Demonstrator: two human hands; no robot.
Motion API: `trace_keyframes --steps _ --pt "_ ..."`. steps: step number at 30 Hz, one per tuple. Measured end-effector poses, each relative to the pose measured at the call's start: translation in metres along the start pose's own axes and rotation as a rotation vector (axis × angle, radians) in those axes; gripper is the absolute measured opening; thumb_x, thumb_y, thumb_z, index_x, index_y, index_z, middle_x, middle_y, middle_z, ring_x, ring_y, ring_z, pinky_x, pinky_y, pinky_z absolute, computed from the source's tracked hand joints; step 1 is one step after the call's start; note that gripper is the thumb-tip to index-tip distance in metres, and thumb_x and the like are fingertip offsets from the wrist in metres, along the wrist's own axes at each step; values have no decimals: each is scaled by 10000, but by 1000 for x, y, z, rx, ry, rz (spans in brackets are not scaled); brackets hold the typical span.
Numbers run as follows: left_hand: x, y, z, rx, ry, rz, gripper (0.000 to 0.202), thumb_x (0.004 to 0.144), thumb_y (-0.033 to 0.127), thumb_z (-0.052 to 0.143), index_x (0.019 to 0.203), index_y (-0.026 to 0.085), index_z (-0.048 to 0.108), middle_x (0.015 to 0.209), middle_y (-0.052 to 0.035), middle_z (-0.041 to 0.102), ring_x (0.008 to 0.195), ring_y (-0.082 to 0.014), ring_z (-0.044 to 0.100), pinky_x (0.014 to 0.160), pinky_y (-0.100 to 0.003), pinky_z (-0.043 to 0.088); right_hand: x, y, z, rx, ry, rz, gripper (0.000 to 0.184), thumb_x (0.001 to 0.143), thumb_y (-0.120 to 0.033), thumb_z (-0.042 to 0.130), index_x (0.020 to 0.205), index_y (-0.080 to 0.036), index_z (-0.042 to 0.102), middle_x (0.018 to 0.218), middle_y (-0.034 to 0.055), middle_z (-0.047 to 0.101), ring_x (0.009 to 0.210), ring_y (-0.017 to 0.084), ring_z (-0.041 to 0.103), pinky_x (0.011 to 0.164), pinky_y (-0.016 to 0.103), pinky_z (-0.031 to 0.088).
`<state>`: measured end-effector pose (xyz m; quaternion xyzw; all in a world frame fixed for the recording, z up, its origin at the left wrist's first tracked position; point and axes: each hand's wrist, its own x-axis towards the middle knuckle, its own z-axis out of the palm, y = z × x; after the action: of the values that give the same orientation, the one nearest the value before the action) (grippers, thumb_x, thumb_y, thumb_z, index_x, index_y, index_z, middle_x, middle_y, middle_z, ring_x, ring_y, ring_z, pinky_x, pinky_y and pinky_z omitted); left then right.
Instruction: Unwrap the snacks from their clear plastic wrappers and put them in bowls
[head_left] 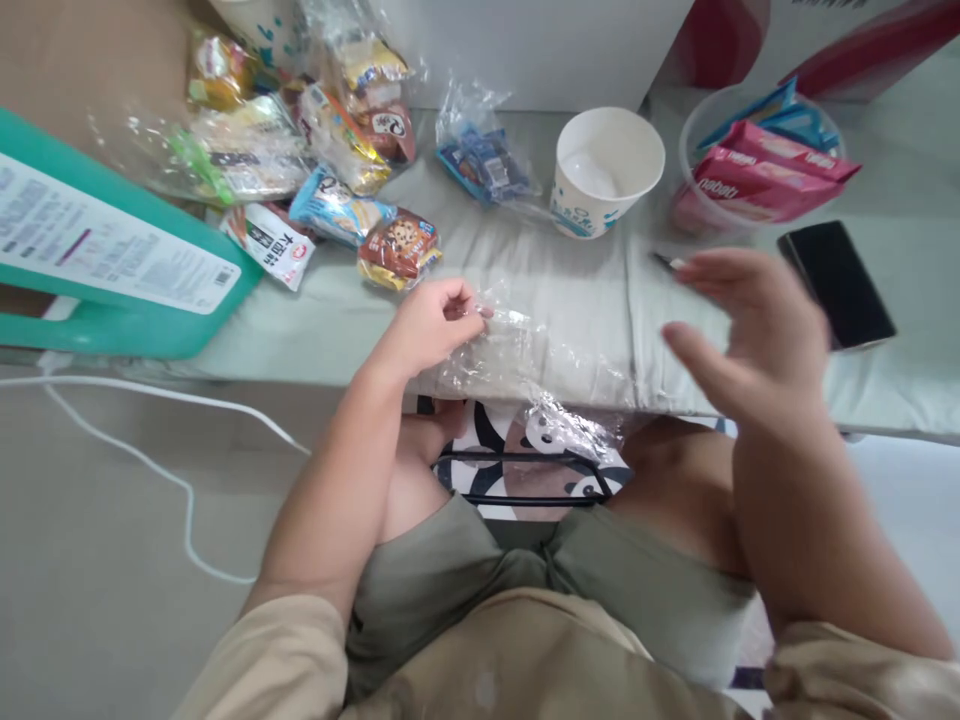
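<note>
My left hand [442, 325] pinches the edge of a clear plastic bag [517, 350] between thumb and fingers. The crumpled film spreads to the right and hangs over the table's front edge. Raised over the table, my right hand [757, 330] is slightly blurred, with its thumb well apart from its fingers. A small dark-tipped object [664, 262] shows just beyond those fingertips; I cannot tell whether they touch it. Behind the bag stands a white paper cup [600, 190]. To its right, a clear round tub [686, 150] holds pink and blue snack packets.
A black phone [838, 285] lies right of my right hand. Wrapped snacks [330, 200] are piled at the back left, beside a green container [172, 325]. A small bag of blue packets [487, 165] lies left of the cup. White cables [187, 500] hang at the left.
</note>
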<state>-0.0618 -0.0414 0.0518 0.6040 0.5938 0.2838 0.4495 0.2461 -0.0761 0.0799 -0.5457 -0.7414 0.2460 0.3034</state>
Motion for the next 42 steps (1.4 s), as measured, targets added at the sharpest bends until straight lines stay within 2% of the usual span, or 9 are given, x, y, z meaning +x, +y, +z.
trace_keyframes --steps 5,11,15,18,20,24,30,39,42 --pt "3 3 2 -270 -169 49 244 662 189 683 715 220 447 754 1 684 694 -160 697 635 -276 555 33 -19 46 114 -390 77 863 688 -438 852 1440 -209 496 1321 165 692 1212 339 674 1045 523 543" --pt "-1 11 -14 -440 -111 5 360 706 397 802 947 232 591 875 -26 737 983 -276 770 809 -398 629 37 -7 66 392 -497 237 295 790 -398 756 984 -192 671 738 14 705 648 155 634 642 303 515" --pt "7 12 -7 -529 -65 -61 612 843 734 588 1164 217 658 1185 -124 761 1236 -353 701 925 -501 615 35 4 62 598 -325 206 297 814 -457 736 772 -196 600 670 -16 597 563 94 524 552 251 447" --pt "18 9 20 -651 -288 -49 757 756 819 618 1184 198 681 1289 -174 737 1277 -373 677 955 -516 611 40 9 62 632 -50 268 305 843 -480 707 822 -220 550 769 -8 632 569 91 563 552 243 488" --pt "26 8 40 -648 -410 -49 701 667 690 793 1148 189 697 1240 -174 760 1182 -359 729 931 -480 624 44 12 63 670 49 295 327 834 -519 706 887 -238 546 893 9 681 596 98 597 556 248 511" --pt "39 15 59 -433 -280 -67 366 736 408 800 1009 185 702 968 -89 812 823 -241 797 697 -322 623 47 19 63 736 -60 306 471 738 -542 768 1090 -277 602 1242 50 707 685 126 644 582 278 549" --pt "47 23 51 -375 -164 -64 233 801 350 693 973 200 646 618 10 705 488 -161 686 441 -228 480 41 32 56 770 17 264 194 815 -413 727 889 -238 683 1158 54 727 706 117 627 604 274 531" --pt "51 21 57 -542 -271 23 633 746 341 818 1289 266 500 794 18 779 640 -160 753 567 -221 560 49 46 65 1025 170 128 331 736 -449 831 618 -202 645 1117 27 670 617 58 505 577 261 432" --pt "55 18 60 -574 -260 22 459 791 337 787 1182 228 574 714 27 750 550 -138 707 553 -232 555 49 50 69 950 193 95 307 739 -427 821 597 -213 653 1086 32 663 843 147 615 679 298 475"
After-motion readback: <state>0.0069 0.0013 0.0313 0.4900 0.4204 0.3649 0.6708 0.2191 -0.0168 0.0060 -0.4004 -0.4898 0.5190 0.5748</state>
